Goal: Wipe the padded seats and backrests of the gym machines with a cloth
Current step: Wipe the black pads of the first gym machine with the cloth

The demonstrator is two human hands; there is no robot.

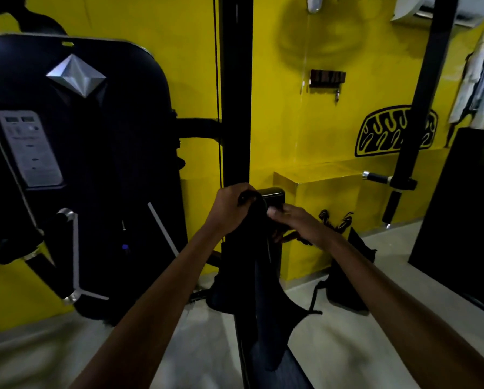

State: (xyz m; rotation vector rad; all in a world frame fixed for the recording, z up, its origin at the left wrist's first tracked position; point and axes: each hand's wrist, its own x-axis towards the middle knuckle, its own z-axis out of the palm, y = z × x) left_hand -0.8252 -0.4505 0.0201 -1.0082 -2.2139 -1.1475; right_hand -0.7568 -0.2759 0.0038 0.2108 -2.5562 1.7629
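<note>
Black cloth (259, 276) hangs bunched in the left hand (229, 209) while the right hand (297, 224), fingers loosely spread, steadies the pad (274, 197); better fold it flat before wiping.

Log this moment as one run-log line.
left hand: grips dark cloth | right hand: at black pad | cloth: hanging

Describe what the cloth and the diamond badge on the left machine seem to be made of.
Cloth: thin dark fabric, matte; it hangs limp in folds from the left hand. Diamond badge: probably polished metal or chromed plastic; its facets catch bright highlights.
</note>
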